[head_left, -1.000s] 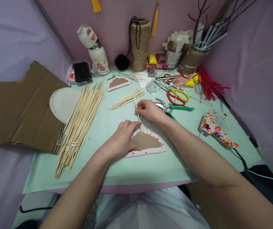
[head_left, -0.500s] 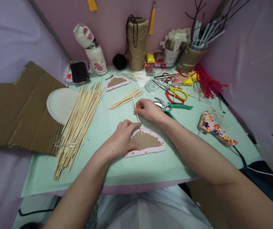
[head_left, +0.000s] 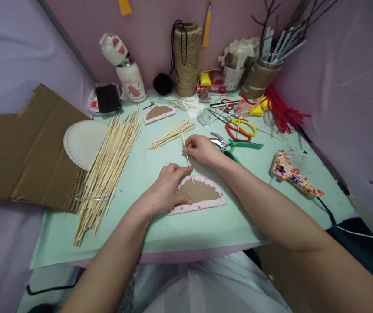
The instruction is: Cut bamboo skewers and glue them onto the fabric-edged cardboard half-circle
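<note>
My right hand pinches a thin wooden skewer near its upper part. The skewer slants down, and its lower tip lies over the curved edge of a half-round cardboard piece trimmed with pink spotted fabric. At the left side of that piece is my left hand, holding it down with the thumb on the cardboard. Its index fingertip presses on the skewer near the curved edge. Behind my hands lies a small row of skewers. A second fabric-edged half-round piece rests farther back.
A large skewer bundle, a white paper plate and corrugated cardboard lie on the left. Green-handled pruners, scissors and a flowered glue gun are on the right. A twine cone and white bottle stand behind.
Both hands, the skewer and the cardboard piece stay in nearly the same place. Only a very slight shift of the whole view shows.
</note>
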Demonstrator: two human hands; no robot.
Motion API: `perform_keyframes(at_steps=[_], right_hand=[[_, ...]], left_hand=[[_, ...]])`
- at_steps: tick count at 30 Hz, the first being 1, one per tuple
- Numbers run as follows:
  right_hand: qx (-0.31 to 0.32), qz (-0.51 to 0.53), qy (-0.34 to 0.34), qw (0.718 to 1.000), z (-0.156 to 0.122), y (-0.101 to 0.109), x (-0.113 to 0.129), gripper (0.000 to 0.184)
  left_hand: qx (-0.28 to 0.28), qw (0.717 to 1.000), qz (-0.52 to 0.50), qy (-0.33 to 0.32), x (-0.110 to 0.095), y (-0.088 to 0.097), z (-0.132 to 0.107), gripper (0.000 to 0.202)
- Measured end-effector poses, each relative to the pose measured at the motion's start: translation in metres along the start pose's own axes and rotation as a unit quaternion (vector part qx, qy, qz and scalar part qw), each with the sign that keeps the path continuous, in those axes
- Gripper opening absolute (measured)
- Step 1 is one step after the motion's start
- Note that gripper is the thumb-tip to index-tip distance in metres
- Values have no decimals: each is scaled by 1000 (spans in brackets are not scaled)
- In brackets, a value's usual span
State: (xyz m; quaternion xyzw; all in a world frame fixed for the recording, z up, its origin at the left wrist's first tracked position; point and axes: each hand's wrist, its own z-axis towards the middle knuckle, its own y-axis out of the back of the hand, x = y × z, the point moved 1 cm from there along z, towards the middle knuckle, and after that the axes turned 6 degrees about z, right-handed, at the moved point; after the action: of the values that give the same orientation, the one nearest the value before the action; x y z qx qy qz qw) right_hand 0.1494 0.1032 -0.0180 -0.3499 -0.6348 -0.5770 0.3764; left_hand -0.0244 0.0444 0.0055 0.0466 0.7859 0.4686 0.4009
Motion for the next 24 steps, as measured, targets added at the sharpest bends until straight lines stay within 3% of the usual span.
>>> perform_keyframes(at_steps=[20, 24], right_hand=[[11, -5, -11, 1000, -1, 0, 2, 3], [34, 3, -21, 999, -2, 4, 5, 10]], left_hand=[[-8, 1000, -9, -5, 3, -2, 0, 80], [-5, 1000, -8, -4, 4, -2, 0, 80]])
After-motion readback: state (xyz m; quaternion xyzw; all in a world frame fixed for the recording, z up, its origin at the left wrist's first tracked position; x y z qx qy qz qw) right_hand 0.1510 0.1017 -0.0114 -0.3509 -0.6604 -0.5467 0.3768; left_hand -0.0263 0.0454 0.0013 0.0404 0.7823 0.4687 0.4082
